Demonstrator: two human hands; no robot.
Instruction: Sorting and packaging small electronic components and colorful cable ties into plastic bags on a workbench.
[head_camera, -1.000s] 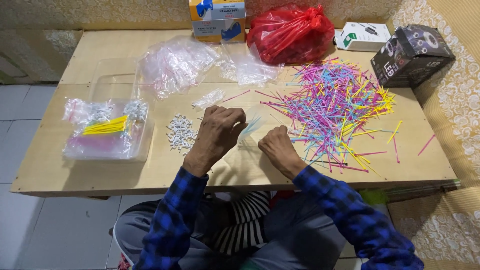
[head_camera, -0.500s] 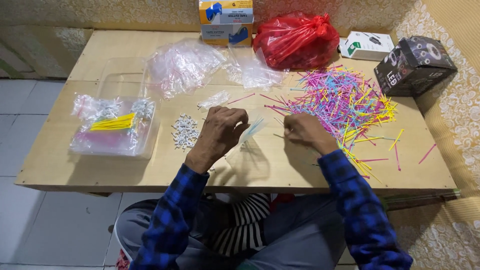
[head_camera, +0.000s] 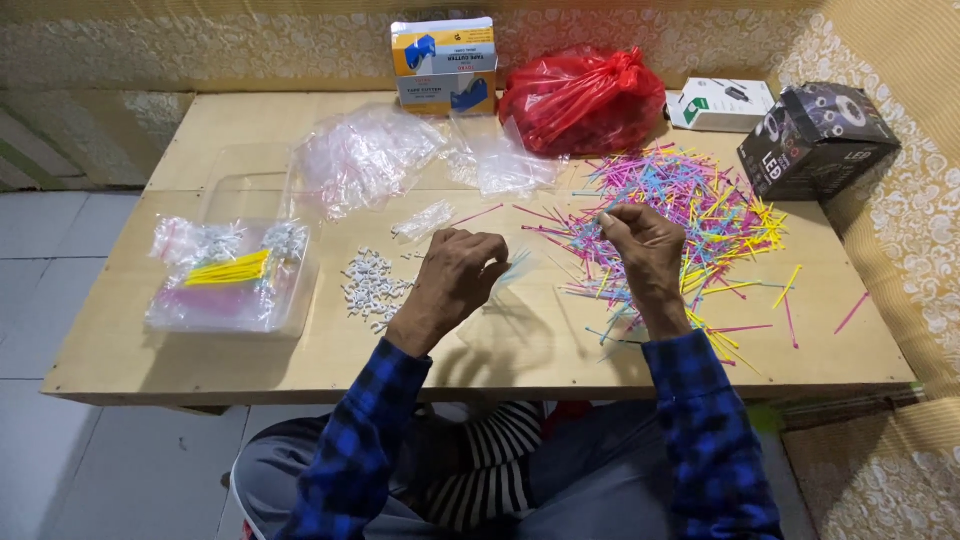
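Left hand (head_camera: 455, 275) curled, pinching a small clear bag (head_camera: 512, 266) over the table (head_camera: 500, 350). Right hand (head_camera: 645, 245) closed, hovering above the stick pile (head_camera: 700, 215); can't tell if it's gripping any. White clips (head_camera: 372, 285) lying left.

Worktop (head_camera: 250, 350): pale wood board, matt, smooth. Sticks (head_camera: 690, 205): thin coloured plastic, slight sheen. Red bag (head_camera: 585, 95): glossy, crinkled plastic film. Clear bags (head_camera: 365, 155): shiny transparent plastic. Tray (head_camera: 235, 290): clear rigid plastic. Black box (head_camera: 815, 140): glossy printed cardboard. Sleeves (head_camera: 350, 450): soft checked cloth.
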